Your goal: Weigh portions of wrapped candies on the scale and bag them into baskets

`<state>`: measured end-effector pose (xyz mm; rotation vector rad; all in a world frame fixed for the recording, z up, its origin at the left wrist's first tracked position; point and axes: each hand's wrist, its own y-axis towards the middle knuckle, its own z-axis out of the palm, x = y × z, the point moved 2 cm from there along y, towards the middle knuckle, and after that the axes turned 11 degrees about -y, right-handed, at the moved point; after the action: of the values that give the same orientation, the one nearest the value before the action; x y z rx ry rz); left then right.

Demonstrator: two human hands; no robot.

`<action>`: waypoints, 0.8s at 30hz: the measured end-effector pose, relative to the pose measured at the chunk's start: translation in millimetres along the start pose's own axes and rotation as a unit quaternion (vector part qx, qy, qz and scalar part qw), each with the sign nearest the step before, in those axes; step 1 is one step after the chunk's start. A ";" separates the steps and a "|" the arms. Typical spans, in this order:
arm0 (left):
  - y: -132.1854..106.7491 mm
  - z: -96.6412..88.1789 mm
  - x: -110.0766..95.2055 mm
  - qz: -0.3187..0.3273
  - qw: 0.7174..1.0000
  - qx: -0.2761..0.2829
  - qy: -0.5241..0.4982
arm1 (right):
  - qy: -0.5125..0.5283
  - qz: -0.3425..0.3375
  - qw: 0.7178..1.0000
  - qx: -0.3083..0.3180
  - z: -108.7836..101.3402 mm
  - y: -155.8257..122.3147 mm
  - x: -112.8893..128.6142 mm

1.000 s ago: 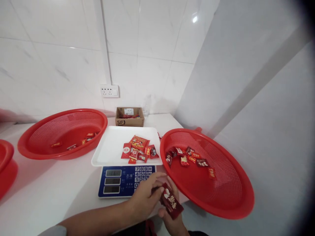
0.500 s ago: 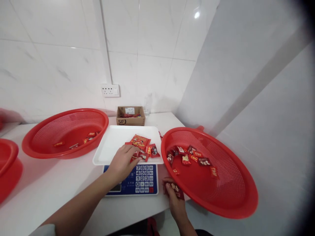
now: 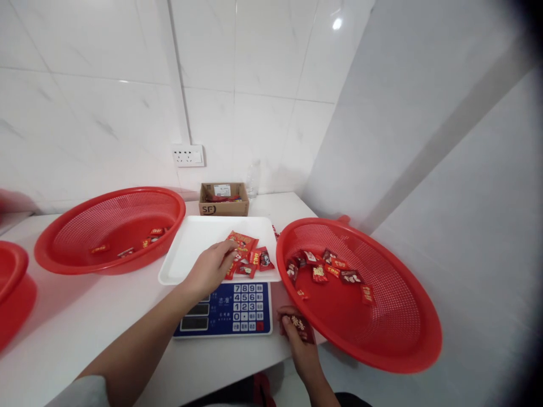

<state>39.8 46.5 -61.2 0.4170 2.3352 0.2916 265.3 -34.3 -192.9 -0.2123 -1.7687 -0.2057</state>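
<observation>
My left hand is over the white tray of the blue scale. Its fingers are curled together at the left side of several small red packets; whatever they pinch is hidden. A larger orange-red packet lies just behind those. By the table's front edge, my right hand is closed on a dark red packet with pale lettering, thumb on top. Right beside that hand is a tilted red plastic basket, with several small red and brown packets inside.
Another red basket with a few packets stands left of the tray, and part of a further red basket shows at the left edge. Behind the tray are a cardboard box and a clear bottle. A socket is on the wall.
My left hand has shifted a little back and to the left over the tray, its fingers drawing off the front packets and uncovering them. My right hand keeps its hold on the dark red packet.
</observation>
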 end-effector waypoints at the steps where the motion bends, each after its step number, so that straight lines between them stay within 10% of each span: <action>1: 2.6 0.3 0.9 0.003 1.000 0.000 0.004 | 0.000 0.001 1.000 -0.002 0.0 0.0 1.0; 8: 9.9 10.0 -2.8 0.049 0.997 0.001 0.054 | -0.011 0.007 1.000 0.008 -2.5 0.7 12.7; 17: 21.2 32.8 -18.3 0.151 0.960 0.209 0.113 | -0.035 -0.001 0.999 0.001 -3.2 1.2 11.3; 24: 17.6 32.7 -18.0 0.140 0.972 0.171 0.085 | -0.043 -0.014 0.999 0.003 -2.3 1.3 4.7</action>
<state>78.8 58.8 -67.2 0.9280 2.4993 0.0559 266.9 -33.4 -187.8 -0.1940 -1.8588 -0.2144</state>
